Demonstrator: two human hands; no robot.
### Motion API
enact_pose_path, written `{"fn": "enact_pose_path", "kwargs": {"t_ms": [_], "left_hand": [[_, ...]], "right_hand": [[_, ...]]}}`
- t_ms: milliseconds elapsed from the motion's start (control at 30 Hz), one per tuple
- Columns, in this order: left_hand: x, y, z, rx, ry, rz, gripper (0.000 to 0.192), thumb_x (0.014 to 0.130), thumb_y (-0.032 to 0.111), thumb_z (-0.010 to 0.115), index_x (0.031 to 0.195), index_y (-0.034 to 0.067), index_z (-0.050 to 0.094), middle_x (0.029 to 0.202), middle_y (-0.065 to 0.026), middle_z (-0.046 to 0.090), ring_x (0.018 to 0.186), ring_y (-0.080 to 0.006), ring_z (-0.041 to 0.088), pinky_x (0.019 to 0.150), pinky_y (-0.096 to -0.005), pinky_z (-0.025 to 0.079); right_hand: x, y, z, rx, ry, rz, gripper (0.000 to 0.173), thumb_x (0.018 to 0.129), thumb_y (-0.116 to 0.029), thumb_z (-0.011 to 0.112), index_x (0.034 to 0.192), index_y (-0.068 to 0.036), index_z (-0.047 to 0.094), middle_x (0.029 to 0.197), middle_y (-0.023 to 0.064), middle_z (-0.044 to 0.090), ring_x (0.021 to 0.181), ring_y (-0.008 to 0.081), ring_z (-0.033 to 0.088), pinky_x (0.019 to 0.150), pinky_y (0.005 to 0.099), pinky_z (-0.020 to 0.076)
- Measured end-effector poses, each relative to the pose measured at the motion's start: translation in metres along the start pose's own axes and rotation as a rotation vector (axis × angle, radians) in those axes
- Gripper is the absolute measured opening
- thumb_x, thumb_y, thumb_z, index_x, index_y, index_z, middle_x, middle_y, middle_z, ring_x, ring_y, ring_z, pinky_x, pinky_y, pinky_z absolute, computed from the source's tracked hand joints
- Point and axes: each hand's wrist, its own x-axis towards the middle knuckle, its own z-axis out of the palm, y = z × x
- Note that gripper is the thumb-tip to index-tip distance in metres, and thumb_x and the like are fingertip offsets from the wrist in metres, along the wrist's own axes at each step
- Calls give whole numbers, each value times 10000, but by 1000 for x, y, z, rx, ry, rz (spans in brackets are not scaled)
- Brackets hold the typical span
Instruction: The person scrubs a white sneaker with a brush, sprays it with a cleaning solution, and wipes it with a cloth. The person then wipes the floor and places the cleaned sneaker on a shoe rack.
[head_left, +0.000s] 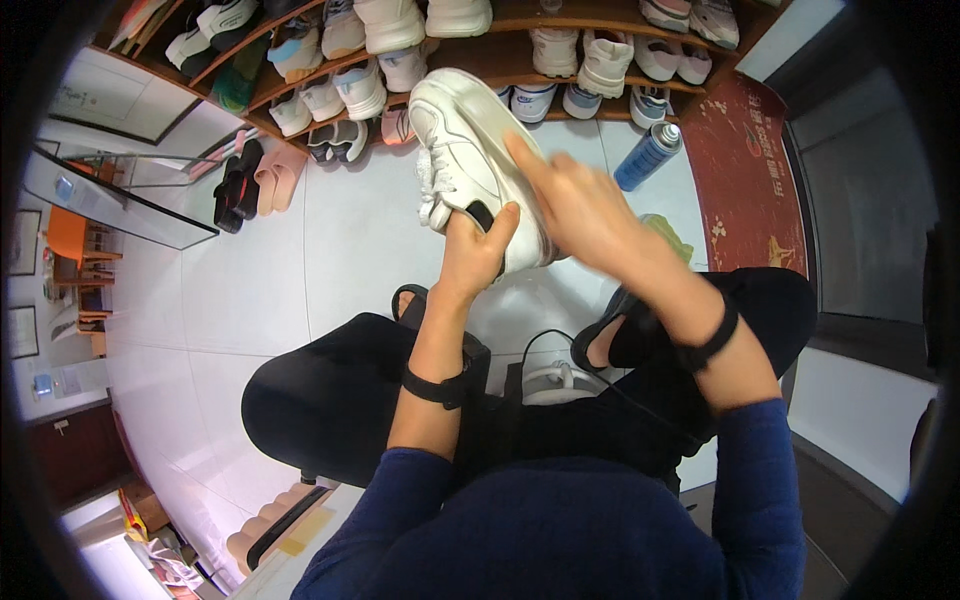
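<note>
A white lace-up sneaker (465, 165) is held up in front of me, toe pointing away and its thick sole turned to the right. My left hand (480, 244) grips it at the heel opening, fingers inside the shoe and thumb outside by a black heel patch. Slightly blurred, my right hand (577, 202) is at the sole's side, its index finger extended against the edge and the other fingers curled. No object shows in that hand, though its palm is hidden. Beyond it on the floor stands a blue spray can (646, 156) with a white nozzle.
A wooden shoe rack (480, 64) with several pairs of shoes spans the far side. A yellow-green cloth (667, 236) lies right of my right hand, near a red mat (750, 180). Black and pink slippers (281, 180) sit at left. A black cable (536, 337) runs between my legs.
</note>
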Motion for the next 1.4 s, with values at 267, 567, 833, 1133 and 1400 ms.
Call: {"fn": "enact_pose_path", "kwargs": {"t_ms": [267,567,833,1133,1400], "left_hand": [[4,2,-12,-8,49,-34,474,846,117,617,1230,-105,450,1155,-163,562,1043,-237,541,922,-334,420],[-8,2,4,167,-55,124,469,853,118,622,1234,-95,451,1161,-148,551,1064,-227,514,940,-340,398],[-7,4,6,71,-56,149,421,859,112,618,1203,-87,480,1096,-117,588,981,-198,555,868,-331,449],[-10,4,-2,-17,-85,-80,514,842,135,624,1245,-115,426,1173,-194,546,1088,-270,519,963,-351,388],[-14,28,2,683,-298,288,426,842,171,610,1200,-45,525,1176,-243,555,1112,-372,516,973,-399,388]], "right_hand": [[-49,-20,-2,164,-227,119,605,828,17,525,1408,-74,380,742,228,557,609,392,576,560,447,479],[27,10,1,61,1,47,589,799,-51,526,1373,-43,397,867,292,592,719,458,615,652,502,509],[-27,-7,-6,53,-7,108,637,773,-10,541,1388,-55,382,912,310,594,720,467,624,670,492,523],[-31,-12,-23,65,-191,132,582,820,-4,483,1391,-64,387,847,286,597,697,450,611,636,493,512],[-39,51,-18,747,300,322,600,873,-114,607,1411,-16,360,1112,116,635,824,141,567,740,289,444]]}}
